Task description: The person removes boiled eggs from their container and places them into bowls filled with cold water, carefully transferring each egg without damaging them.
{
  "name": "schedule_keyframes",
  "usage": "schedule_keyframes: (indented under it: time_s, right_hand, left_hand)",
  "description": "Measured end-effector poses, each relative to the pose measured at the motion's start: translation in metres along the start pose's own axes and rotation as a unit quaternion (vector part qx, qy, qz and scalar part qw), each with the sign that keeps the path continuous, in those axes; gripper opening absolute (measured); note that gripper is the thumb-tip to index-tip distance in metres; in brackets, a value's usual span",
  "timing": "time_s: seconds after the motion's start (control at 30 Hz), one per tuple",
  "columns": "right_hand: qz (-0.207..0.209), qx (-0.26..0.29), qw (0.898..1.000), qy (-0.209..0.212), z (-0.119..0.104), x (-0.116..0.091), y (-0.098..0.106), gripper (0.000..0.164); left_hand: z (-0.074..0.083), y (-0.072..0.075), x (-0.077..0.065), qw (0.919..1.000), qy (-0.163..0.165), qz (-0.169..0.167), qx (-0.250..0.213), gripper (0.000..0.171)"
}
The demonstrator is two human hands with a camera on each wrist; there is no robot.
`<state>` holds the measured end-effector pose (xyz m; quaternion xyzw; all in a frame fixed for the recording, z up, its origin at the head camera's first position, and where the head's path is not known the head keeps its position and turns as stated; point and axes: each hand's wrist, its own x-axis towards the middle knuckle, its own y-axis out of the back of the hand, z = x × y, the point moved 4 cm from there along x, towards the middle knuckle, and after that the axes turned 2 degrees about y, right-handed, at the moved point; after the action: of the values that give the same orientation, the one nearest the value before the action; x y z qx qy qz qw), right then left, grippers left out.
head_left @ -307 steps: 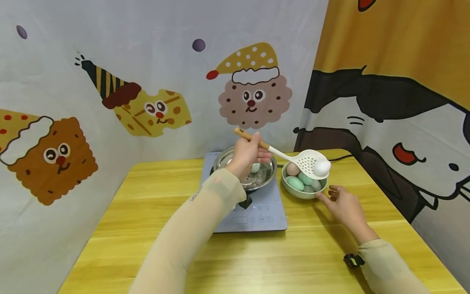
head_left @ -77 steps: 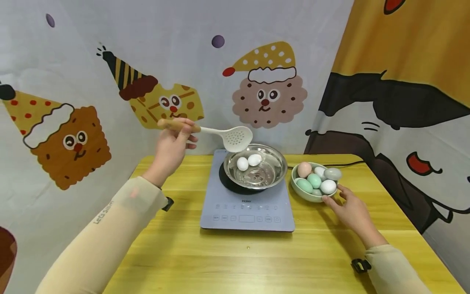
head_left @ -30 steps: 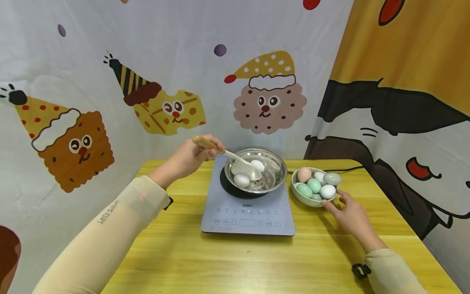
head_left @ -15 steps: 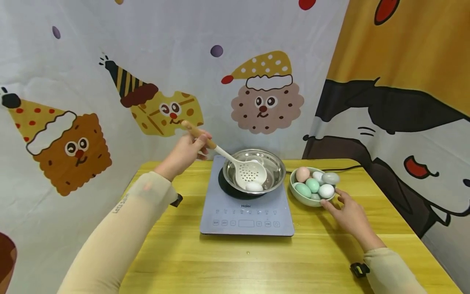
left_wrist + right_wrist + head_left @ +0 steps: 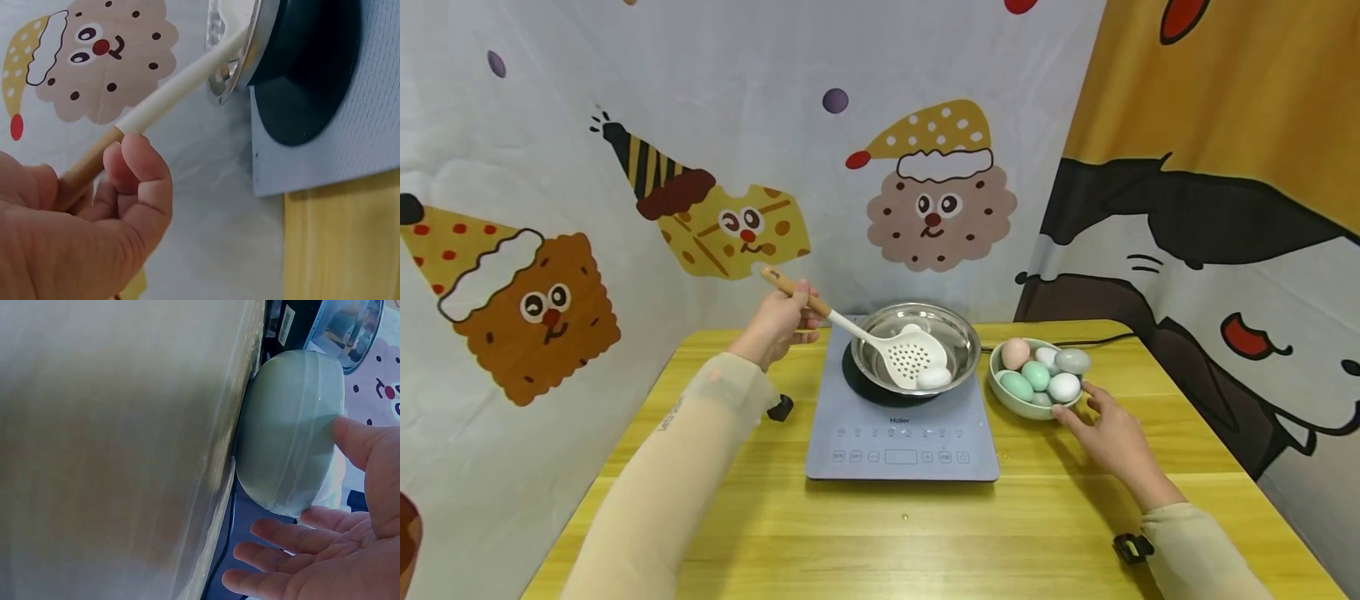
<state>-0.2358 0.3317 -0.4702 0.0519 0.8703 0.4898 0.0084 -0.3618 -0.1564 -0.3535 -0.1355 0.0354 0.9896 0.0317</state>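
My left hand (image 5: 778,327) grips the wooden handle of a white slotted spoon (image 5: 913,354), also in the left wrist view (image 5: 181,87). The spoon's perforated head dips into a steel pan (image 5: 966,354) of clear liquid. One white egg (image 5: 933,377) lies at the head's front right edge; whether it rests on the spoon I cannot tell. Another white egg (image 5: 912,328) is partly hidden behind the head. My right hand (image 5: 1108,433) touches the rim of a pale green bowl (image 5: 1026,407) with thumb and index fingertips, other fingers extended. Several white, green, grey and pinkish eggs fill the bowl.
The pan sits on a flat Haier induction cooktop (image 5: 902,457), close left of the bowl. A black cord (image 5: 1097,342) runs behind the bowl on the wooden table (image 5: 902,550). A cartoon-printed cloth (image 5: 760,67) hangs right behind the table.
Ten seconds ago the spoon held a white egg over the bowl; that egg now lies in it. The spoon has returned to the pan, and the front egg has shifted right. My right hand stays put.
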Motion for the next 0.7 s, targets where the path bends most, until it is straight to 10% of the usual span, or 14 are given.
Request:
schedule_keyframes:
  time_s: [0.7]
  right_hand:
    - [-0.005,0.005,1.000,-0.002,0.000,0.000,0.001,0.100]
  left_hand:
    - [-0.008,0.002,-0.006,0.9978,0.036,0.036,-0.041,0.049]
